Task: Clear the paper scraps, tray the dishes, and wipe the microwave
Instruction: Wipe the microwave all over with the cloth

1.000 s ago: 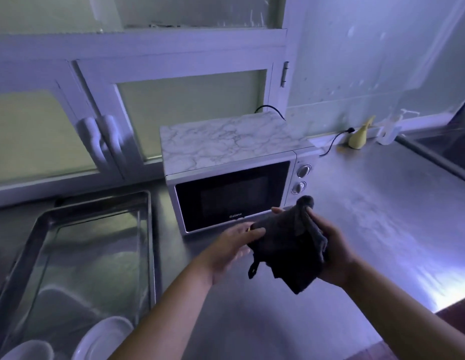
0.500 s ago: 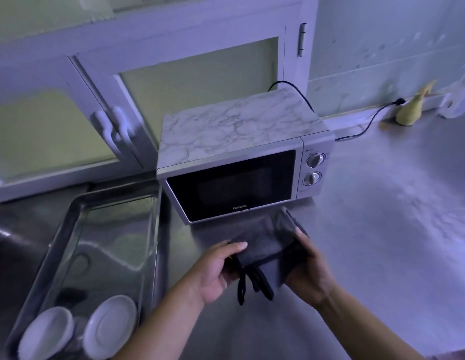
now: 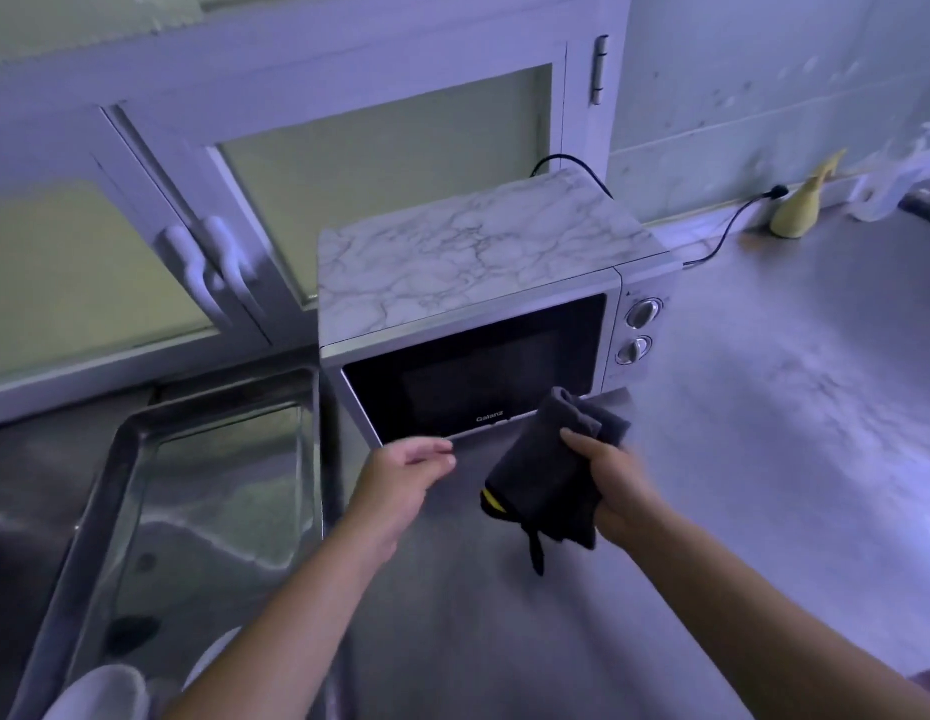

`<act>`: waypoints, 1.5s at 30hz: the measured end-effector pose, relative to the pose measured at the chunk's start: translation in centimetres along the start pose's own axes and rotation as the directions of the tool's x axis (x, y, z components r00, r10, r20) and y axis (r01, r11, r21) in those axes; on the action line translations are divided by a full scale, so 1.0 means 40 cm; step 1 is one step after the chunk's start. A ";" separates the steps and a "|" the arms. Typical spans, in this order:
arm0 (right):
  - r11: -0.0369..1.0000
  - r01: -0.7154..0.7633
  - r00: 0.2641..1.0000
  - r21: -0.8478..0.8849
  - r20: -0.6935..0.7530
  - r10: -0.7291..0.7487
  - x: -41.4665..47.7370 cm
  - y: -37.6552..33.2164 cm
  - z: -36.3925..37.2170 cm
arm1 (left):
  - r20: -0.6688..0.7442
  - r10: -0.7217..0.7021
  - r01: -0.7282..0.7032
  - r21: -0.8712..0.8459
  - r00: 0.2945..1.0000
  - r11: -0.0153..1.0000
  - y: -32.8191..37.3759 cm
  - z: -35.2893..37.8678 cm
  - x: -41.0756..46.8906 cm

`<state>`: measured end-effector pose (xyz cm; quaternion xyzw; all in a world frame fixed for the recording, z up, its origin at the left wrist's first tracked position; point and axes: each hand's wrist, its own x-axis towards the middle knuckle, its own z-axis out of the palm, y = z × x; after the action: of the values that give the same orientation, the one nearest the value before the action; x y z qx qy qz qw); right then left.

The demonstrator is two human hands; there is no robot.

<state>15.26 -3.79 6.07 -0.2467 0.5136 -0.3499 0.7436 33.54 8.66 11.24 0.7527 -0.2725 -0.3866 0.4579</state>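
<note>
- A dim kitchen, with a long steel counter running along the wall; we look down on it from head height.
- Nearest to us at the lower left, we count two white dishes in a steel tray: one dish at the near end and a second dish partly hidden behind the left forearm.
- Two bare forearms reach forward over the counter.
- The left hand holds nothing. Its fingers are loosely curled and its fingertips are just below the lower edge of the microwave door. We cannot tell whether they touch it.
- The right hand grips one dark cloth, thumb over the front. The cloth is bunched, its top rising in front of the door's lower right corner, and a loop hangs from its bottom edge.
- One microwave stands on the counter just right of the tray, with a marble-patterned top, its dark door closed and two round knobs, upper and lower, on its right panel.
- One black cord runs from behind the microwave to the wall.
- Behind, we count two cabinet doors with two white handles, left and right, side by side.
- Farthest right, one yellow object stands against the wall.
</note>
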 end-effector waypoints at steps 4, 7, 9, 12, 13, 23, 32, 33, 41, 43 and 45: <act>0.953 0.287 0.917 -0.094 -0.261 -0.302 0.084 -0.083 0.023 | -0.283 0.317 -0.329 0.006 0.905 0.944 0.092 -0.181 0.124; 0.839 0.492 0.778 -0.233 -0.314 -0.544 0.135 -0.150 0.087 | -0.337 0.328 -0.348 0.002 0.882 0.938 0.146 -0.255 0.260; 0.782 0.547 0.715 -0.299 -0.320 -0.622 0.178 -0.183 0.142 | -0.270 0.227 -0.245 -0.037 0.936 0.969 0.164 -0.265 0.353; 0.790 0.510 0.671 -0.341 -0.417 -0.613 0.232 -0.201 0.212 | -0.173 0.090 -0.119 -0.170 0.981 0.978 0.168 -0.247 0.451; 0.802 0.491 0.663 -0.340 -0.452 -0.597 0.242 -0.196 0.229 | -0.185 0.072 -0.105 -0.180 0.980 0.978 0.165 -0.238 0.470; 0.802 0.561 0.673 -0.203 -0.453 -0.585 0.134 0.081 0.476 | -0.306 0.195 -0.173 0.097 0.932 0.980 0.120 -0.215 0.529; 0.817 0.544 0.799 -0.191 -0.180 -0.574 -0.033 0.337 0.680 | -0.317 0.205 -0.180 0.106 0.926 0.978 0.117 -0.215 0.546; 0.823 0.538 0.813 -0.181 -0.146 -0.563 -0.043 0.353 0.687 | -0.319 0.206 -0.179 0.114 0.925 0.977 0.118 -0.215 0.545; 0.830 0.544 0.839 -0.123 0.101 -0.535 -0.074 0.363 0.644 | -0.298 0.175 -0.144 0.121 0.938 0.982 0.126 -0.219 0.528; 0.845 0.517 0.837 -0.139 0.289 -0.465 -0.074 0.327 0.576 | -0.290 0.164 -0.137 0.112 0.943 0.984 0.129 -0.220 0.523; 0.883 0.418 0.882 -0.215 0.330 -0.337 -0.067 0.296 0.485 | -0.285 0.154 -0.131 0.097 0.946 0.987 0.129 -0.220 0.519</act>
<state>35.97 5.94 5.85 -0.4931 0.3875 -0.3740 0.6832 52.05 -5.21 11.47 0.7969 -0.2703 -0.2263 0.4905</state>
